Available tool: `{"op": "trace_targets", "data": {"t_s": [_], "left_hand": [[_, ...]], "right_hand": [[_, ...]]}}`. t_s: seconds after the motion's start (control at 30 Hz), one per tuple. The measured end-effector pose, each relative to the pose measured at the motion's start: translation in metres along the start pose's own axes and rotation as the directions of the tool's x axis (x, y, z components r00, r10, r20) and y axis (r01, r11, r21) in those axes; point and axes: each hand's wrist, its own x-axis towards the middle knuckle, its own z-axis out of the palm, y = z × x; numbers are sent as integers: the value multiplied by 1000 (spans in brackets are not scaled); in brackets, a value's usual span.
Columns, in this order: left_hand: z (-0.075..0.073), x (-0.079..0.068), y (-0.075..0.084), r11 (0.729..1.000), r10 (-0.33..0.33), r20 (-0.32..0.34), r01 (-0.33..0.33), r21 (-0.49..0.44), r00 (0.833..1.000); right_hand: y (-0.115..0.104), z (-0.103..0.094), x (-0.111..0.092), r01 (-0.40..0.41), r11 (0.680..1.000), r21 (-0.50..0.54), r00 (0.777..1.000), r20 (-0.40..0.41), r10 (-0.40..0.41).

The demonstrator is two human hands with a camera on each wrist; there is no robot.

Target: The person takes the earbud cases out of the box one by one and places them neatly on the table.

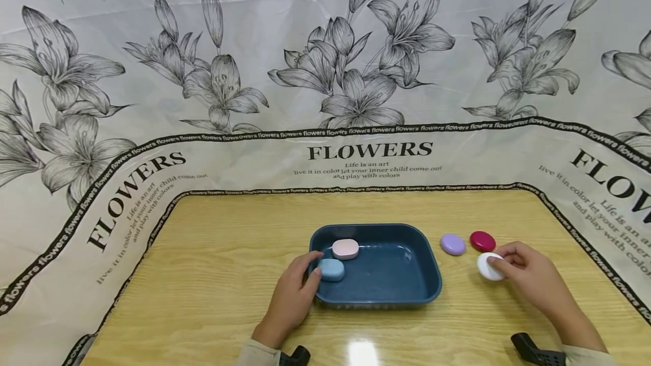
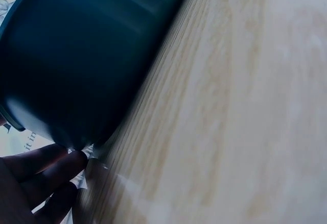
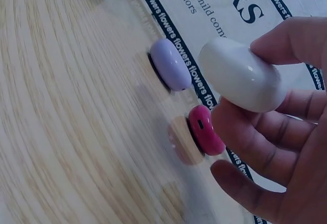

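My right hand (image 1: pixel 529 275) pinches a glossy white earbud case (image 3: pixel 240 73) between thumb and fingers, held up off the table. Close by on the table lie a lilac earbud case (image 1: pixel 452 244) and a crimson one (image 1: pixel 482 241), which shows a small dark slot in the right wrist view. With thumb and fingers, my left hand (image 1: pixel 295 292) grips the left side of a dark blue plastic basin (image 1: pixel 376 299). Inside the basin, at its left end, are a pink case (image 1: pixel 345 249) and a light blue case (image 1: pixel 331 270), the latter near the left thumb.
The basin stands on a wood-grain table (image 1: pixel 213 253). Behind and along both sides hangs a white cloth (image 1: pixel 244 168) printed with flowers and lettering. Dark wrist mounts (image 1: pixel 536 350) sit at the cuffs.
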Motion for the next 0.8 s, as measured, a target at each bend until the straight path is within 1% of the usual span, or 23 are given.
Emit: {"op": "trace_targets", "data": {"t_s": [0.1, 0.27, 0.5, 0.63, 0.8], "left_hand": [[-1, 1, 0, 1000, 2, 6, -2, -1, 1000], [0, 3, 1, 1000, -9, 17, 9, 5, 1000], [0, 0, 0, 999, -31, 20, 31, 10, 999], [1, 0, -1, 1000, -27, 24, 27, 3, 999], [0, -1, -2, 1000, -23, 11, 23, 4, 1000]], "right_hand": [[6, -1, 0, -11, 999, -38, 1000, 18, 11], [16, -3, 4, 2, 996, -92, 1000, 31, 1], [18, -4, 7, -31, 992, -121, 995, 86, 41], [19, -4, 7, -38, 990, -139, 995, 89, 50], [20, -3, 9, -35, 989, -146, 996, 82, 47]]}}
